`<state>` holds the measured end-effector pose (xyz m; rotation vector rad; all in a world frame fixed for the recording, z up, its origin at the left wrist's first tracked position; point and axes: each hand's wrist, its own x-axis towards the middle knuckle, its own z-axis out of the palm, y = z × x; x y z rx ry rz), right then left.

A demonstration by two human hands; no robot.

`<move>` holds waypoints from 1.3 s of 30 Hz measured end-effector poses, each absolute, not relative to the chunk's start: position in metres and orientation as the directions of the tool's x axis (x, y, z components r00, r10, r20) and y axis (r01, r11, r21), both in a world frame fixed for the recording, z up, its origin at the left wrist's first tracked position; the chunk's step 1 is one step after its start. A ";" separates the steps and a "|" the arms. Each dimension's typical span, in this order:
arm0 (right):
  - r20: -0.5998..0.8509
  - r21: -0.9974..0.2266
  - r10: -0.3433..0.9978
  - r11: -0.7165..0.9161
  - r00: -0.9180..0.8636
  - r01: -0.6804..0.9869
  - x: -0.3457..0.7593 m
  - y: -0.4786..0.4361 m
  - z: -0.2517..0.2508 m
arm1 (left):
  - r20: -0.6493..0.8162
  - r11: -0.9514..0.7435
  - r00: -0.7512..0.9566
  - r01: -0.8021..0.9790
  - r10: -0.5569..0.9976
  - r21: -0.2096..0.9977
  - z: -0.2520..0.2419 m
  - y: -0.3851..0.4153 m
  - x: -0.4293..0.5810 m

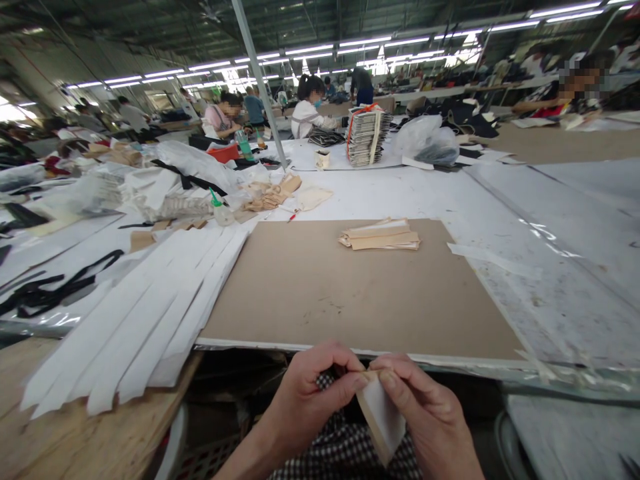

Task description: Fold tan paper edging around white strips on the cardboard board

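Observation:
Between both hands, just in front of the table's near edge, hangs a tan strip with a white face point(387, 413). My left hand point(320, 383) pinches its upper end between thumb and forefinger. Close beside it, my right hand point(423, 400) grips the same end, thumb against the white face. The strip's lower end points down over a checked cloth on the lap. Farther off, a small pile of similar tan and white strips point(383, 235) lies on the brown board point(320, 287).
Long white strips point(145, 300) fan out at the left over a wooden surface point(60, 433). Behind them stands a green-capped bottle point(220, 208). A tied stack point(367, 135) and a plastic bag point(427, 140) sit at the back. Several people work beyond.

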<state>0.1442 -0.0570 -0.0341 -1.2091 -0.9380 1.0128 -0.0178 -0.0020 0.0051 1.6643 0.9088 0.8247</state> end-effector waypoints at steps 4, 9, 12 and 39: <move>0.003 -0.988 0.958 0.047 0.286 -0.150 0.143 -0.057 -0.035 | 0.061 -0.170 0.514 0.168 0.856 0.971 0.005 0.000 -0.019; 0.168 -0.986 0.945 0.159 0.281 0.053 0.144 -0.058 -0.034 | -0.113 0.132 0.573 0.009 0.811 0.991 0.006 -0.003 -0.019; 0.217 -0.975 0.937 0.195 0.272 0.105 0.144 -0.058 -0.035 | -0.110 0.103 0.549 0.044 0.829 0.994 0.006 -0.005 -0.017; -0.070 -0.949 0.988 -0.023 0.139 -0.315 0.138 -0.064 -0.034 | -0.118 0.177 0.464 -0.085 0.878 0.981 -0.006 -0.009 -0.011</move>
